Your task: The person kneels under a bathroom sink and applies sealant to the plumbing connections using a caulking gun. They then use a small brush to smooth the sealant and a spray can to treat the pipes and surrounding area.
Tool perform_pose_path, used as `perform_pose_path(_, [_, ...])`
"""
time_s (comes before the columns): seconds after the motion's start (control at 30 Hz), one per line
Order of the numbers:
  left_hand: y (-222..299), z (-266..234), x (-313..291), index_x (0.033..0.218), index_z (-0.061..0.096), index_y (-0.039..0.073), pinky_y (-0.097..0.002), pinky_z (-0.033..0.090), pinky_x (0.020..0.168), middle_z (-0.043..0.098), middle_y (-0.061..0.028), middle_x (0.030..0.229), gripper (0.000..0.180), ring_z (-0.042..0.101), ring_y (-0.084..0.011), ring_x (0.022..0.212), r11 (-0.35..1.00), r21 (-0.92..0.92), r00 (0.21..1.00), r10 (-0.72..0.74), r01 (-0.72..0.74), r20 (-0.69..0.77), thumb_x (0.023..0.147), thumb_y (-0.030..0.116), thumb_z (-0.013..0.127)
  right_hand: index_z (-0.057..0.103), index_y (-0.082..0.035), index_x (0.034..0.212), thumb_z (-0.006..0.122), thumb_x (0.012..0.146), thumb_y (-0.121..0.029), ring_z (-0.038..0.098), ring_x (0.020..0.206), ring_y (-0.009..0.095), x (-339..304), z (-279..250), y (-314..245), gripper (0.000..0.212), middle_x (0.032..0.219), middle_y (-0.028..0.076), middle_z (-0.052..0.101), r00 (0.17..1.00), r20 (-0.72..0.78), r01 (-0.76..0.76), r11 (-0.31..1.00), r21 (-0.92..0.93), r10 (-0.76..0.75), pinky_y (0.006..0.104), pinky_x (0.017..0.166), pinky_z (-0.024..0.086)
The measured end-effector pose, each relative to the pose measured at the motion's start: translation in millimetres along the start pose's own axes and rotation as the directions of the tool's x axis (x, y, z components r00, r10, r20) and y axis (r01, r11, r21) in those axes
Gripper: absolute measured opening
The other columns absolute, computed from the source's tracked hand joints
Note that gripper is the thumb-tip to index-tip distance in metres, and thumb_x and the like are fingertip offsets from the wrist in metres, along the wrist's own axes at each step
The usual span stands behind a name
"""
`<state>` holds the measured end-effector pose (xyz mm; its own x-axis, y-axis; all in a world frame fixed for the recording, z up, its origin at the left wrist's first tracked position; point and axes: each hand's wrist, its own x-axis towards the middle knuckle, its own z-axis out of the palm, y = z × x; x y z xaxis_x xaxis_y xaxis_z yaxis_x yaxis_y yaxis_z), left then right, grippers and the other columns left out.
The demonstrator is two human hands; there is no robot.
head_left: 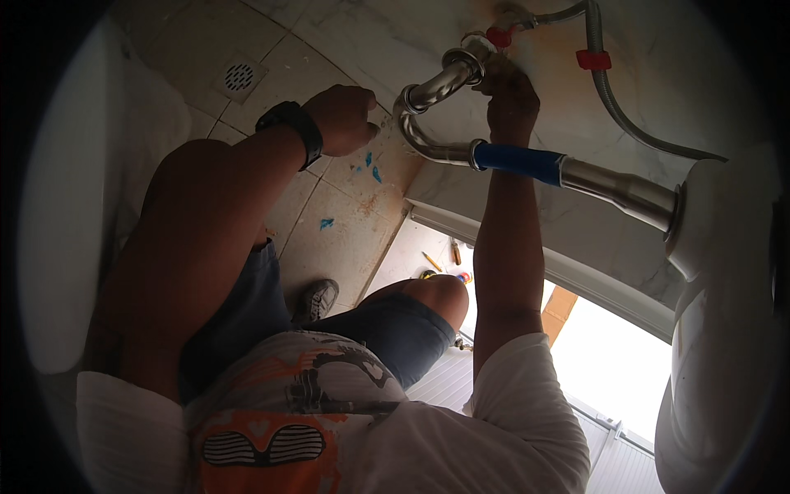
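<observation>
A chrome drain trap (421, 123) runs in a bend from the wall to the white basin at the right. Blue wrapping (520, 163) covers part of its straight length. My right hand (512, 95) reaches up behind this pipe to its wall end, beside the chrome collar (462, 64). Its fingers are bent together there, and what they grip is partly hidden. Left of the bend is my left hand (341, 119), apart from the metal. Its fingers are loosely curled, with a gap to the thumb and nothing visible between them.
A red-handled valve (499, 36) and braided hose (605, 90) sit on the wall above. The white basin (704, 222) bounds the right side. Blue scraps (327, 223) and a round drain grate (239, 76) show on the floor tiles. Small tools, including a screwdriver (456, 251), lie past the doorway's sill.
</observation>
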<state>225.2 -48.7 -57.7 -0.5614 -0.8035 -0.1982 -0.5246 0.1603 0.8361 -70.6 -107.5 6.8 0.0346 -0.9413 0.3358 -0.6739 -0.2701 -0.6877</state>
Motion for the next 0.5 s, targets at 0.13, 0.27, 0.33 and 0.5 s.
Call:
perform_pose_path(0.13, [2,-6,0,0.13,0.059,-0.004,-0.0417,0.053,0.096,0.07,-0.0203,0.113,0.048,0.069,-0.0327,0.108,0.999,0.008,0.997,-0.039,0.039,0.062,0.095,0.027,0.066,0.066,0.005,0.116,0.066,0.098,-0.01,0.067,0.085,0.016,-2,1,3,0.022,0.101,0.009,0.071,1.0,-0.005,-0.019,0.997,-0.078,0.019,0.0269,0.072,0.054])
perform_pose_path(0.27, [5,-9,-1,0.133,0.059,-0.004,-0.0427,0.053,0.1,0.068,-0.0229,0.124,0.051,0.067,-0.0343,0.115,0.997,-0.011,0.992,-0.073,0.074,0.101,0.095,0.029,0.066,0.069,0.0,0.107,0.066,0.099,-0.017,0.069,0.079,0.016,-5,5,3,0.019,0.09,0.007,0.073,0.999,-0.039,-0.017,1.0,-0.007,0.017,0.0293,0.07,0.055])
perform_pose_path(0.33, [6,-10,-1,0.133,0.059,-0.004,-0.0426,0.053,0.1,0.068,-0.023,0.124,0.05,0.067,-0.0341,0.115,0.998,0.006,0.993,-0.066,0.066,0.1,0.095,0.029,0.066,0.069,-0.001,0.109,0.066,0.099,-0.014,0.069,0.08,0.015,-7,8,0,0.017,0.093,0.006,0.073,0.993,-0.017,-0.11,0.963,0.245,0.118,0.0275,0.068,0.054])
perform_pose_path(0.5, [5,-10,-1,0.132,0.059,-0.003,-0.0427,0.053,0.099,0.069,-0.0226,0.123,0.05,0.068,-0.0338,0.114,0.998,0.018,0.993,-0.068,0.066,0.1,0.095,0.03,0.065,0.068,-0.002,0.115,0.066,0.097,-0.01,0.068,0.081,0.014,-14,11,-9,0.02,0.098,0.003,0.072,0.966,0.014,-0.241,0.875,0.419,0.26,0.0243,0.065,0.052])
